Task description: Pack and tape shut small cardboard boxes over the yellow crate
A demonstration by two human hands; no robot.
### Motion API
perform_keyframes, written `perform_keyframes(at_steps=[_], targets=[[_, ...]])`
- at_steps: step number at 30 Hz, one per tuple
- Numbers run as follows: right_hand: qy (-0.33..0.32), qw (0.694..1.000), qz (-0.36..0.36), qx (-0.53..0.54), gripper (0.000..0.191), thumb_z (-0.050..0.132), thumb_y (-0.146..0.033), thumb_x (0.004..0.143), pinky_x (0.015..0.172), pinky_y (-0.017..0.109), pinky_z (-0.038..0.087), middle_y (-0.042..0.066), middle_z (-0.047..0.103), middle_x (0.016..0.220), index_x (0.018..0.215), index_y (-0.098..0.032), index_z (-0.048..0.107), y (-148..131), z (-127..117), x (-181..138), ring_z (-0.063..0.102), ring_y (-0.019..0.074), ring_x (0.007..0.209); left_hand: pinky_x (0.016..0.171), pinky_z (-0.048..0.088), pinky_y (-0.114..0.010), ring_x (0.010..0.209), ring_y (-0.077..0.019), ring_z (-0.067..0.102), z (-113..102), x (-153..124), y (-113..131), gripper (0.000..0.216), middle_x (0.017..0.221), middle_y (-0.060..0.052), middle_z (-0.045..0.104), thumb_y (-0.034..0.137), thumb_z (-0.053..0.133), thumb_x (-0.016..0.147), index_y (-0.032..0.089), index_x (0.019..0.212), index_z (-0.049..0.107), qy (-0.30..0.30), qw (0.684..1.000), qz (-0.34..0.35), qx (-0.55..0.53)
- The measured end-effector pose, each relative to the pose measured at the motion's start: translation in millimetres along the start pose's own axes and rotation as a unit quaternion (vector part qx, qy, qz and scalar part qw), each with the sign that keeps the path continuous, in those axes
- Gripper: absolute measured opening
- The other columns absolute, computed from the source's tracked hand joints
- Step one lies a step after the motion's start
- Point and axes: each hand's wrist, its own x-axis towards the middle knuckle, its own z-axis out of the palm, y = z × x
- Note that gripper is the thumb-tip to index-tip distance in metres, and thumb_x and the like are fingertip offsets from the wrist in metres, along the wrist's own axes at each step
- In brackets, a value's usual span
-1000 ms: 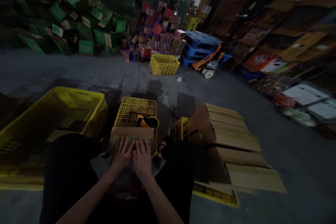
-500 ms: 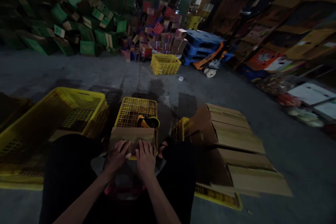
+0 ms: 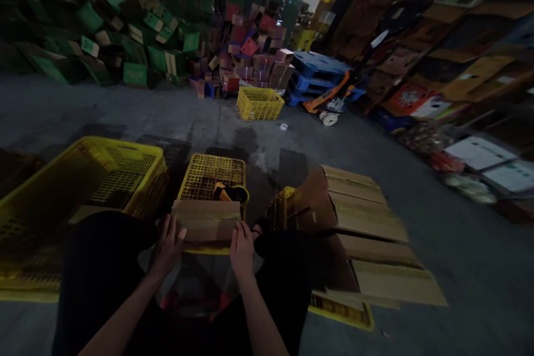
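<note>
A small brown cardboard box [image 3: 206, 221] with a strip of tape along it rests on an upturned yellow plastic crate [image 3: 212, 169] between my knees. My left hand [image 3: 167, 247] holds the box's left end, fingers along the side and thumb toward the near face. At the right end, my right hand [image 3: 242, 247] grips the corner with bent fingers. Just behind the box, an orange and black tape dispenser [image 3: 223, 191] with a yellowish roll lies on the crate. The undersides of both hands are hidden.
On my left stands a large yellow crate [image 3: 144, 150] with cardboard inside. Flat cardboard pieces [image 3: 367, 222] lie over another yellow crate [image 3: 365, 317] to my right. Farther off are a yellow crate [image 3: 259, 104], blue pallets [image 3: 319, 64], an orange pallet jack [image 3: 327, 97] and heaped green boxes [image 3: 136, 74].
My hands have moved apart from the near top of the box, the left to its left end and the right to its right end. The view has shifted slightly.
</note>
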Motion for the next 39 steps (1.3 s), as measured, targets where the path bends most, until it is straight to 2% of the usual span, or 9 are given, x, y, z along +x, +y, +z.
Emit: perform_keyframes(at_steps=[3, 7, 11, 14, 23, 29, 35, 39], targets=[[-0.004, 1.0, 0.02, -0.003, 0.051, 0.029, -0.042, 0.107, 0.103, 0.044, 0.05, 0.018, 0.063, 0.129, 0.131, -0.014, 0.064, 0.0, 4.8, 7.8, 0.06, 0.0253, 0.117, 0.12, 0.032, -0.051, 0.144, -0.0311, 0.039, 0.3, 11.2, -0.9, 0.052, 0.153, -0.013, 0.044, 0.044, 0.04, 0.101, 0.019, 0.145, 0.051, 0.027, 1.0, 0.007, -0.004], [-0.023, 0.999, 0.024, -0.025, 0.054, 0.028, -0.045, 0.106, 0.105, 0.049, 0.045, 0.018, 0.062, 0.132, 0.133, -0.014, 0.063, 1.5, 9.3, 20.6, 0.057, 0.0285, 0.12, 0.115, 0.039, -0.05, 0.132, -0.0302, 0.048, 2.1, 23.9, -2.5, 0.055, 0.14, -0.014, 0.051, 0.046, 0.04, 0.1, 0.017, 0.146, 0.049, 0.073, 0.997, -0.001, 0.002], [-0.039, 0.999, 0.025, -0.02, 0.056, 0.03, -0.048, 0.105, 0.108, 0.048, 0.04, 0.019, 0.061, 0.136, 0.138, -0.013, 0.06, 4.3, 14.0, 33.9, 0.056, 0.0283, 0.125, 0.11, 0.041, -0.05, 0.125, -0.0316, 0.051, 5.1, 30.6, -6.4, 0.055, 0.132, -0.016, 0.053, 0.045, 0.039, 0.101, 0.015, 0.144, 0.053, 0.087, 0.995, 0.021, 0.04], [-0.048, 0.998, 0.051, 0.002, 0.055, 0.028, -0.045, 0.105, 0.108, 0.047, 0.04, 0.017, 0.065, 0.132, 0.137, -0.015, 0.062, 7.8, 18.2, 40.7, 0.058, 0.0267, 0.122, 0.106, 0.043, -0.049, 0.121, -0.0325, 0.052, 6.7, 33.8, -8.4, 0.056, 0.13, -0.018, 0.053, 0.046, 0.036, 0.101, 0.012, 0.143, 0.055, 0.098, 0.993, 0.028, 0.067], [-0.082, 0.994, 0.075, 0.015, 0.055, 0.027, -0.034, 0.103, 0.109, 0.046, 0.039, 0.018, 0.065, 0.136, 0.147, -0.011, 0.051, 14.7, 22.5, 39.5, 0.06, 0.0268, 0.125, 0.097, 0.046, -0.05, 0.11, -0.0339, 0.056, 6.7, 41.5, -7.7, 0.058, 0.117, -0.02, 0.057, 0.048, 0.04, 0.099, 0.007, 0.137, 0.058, 0.118, 0.989, 0.03, 0.089], [-0.095, 0.987, 0.119, 0.045, 0.061, 0.028, -0.044, 0.102, 0.112, 0.046, 0.036, 0.018, 0.064, 0.138, 0.147, -0.011, 0.052, 15.7, 24.3, 36.8, 0.06, 0.0284, 0.127, 0.097, 0.047, -0.051, 0.113, -0.0357, 0.055, 14.4, 37.8, -7.1, 0.064, 0.123, -0.023, 0.054, 0.051, 0.038, 0.101, 0.004, 0.142, 0.054, 0.135, 0.984, 0.027, 0.117], [-0.091, 0.977, 0.173, 0.086, 0.076, 0.025, -0.063, 0.1, 0.104, 0.04, 0.046, 0.02, 0.068, 0.131, 0.139, -0.008, 0.061, 24.7, 27.2, 31.5, 0.065, 0.0304, 0.119, 0.102, 0.043, -0.057, 0.122, -0.0414, 0.054, 14.1, 25.2, 1.1, 0.074, 0.132, -0.031, 0.055, 0.053, 0.043, 0.101, -0.003, 0.15, 0.04, 0.131, 0.977, 0.059, 0.155], [-0.092, 0.978, 0.17, 0.073, 0.082, 0.019, -0.066, 0.1, 0.104, 0.037, 0.046, 0.019, 0.069, 0.13, 0.137, -0.008, 0.063, 27.9, 27.3, 29.3, 0.064, 0.0283, 0.122, 0.116, 0.027, -0.061, 0.14, -0.0422, 0.041, 17.2, 17.5, 11.2, 0.074, 0.153, -0.029, 0.042, 0.054, 0.038, 0.102, 0.003, 0.155, 0.035, 0.135, 0.975, 0.083, 0.153]])
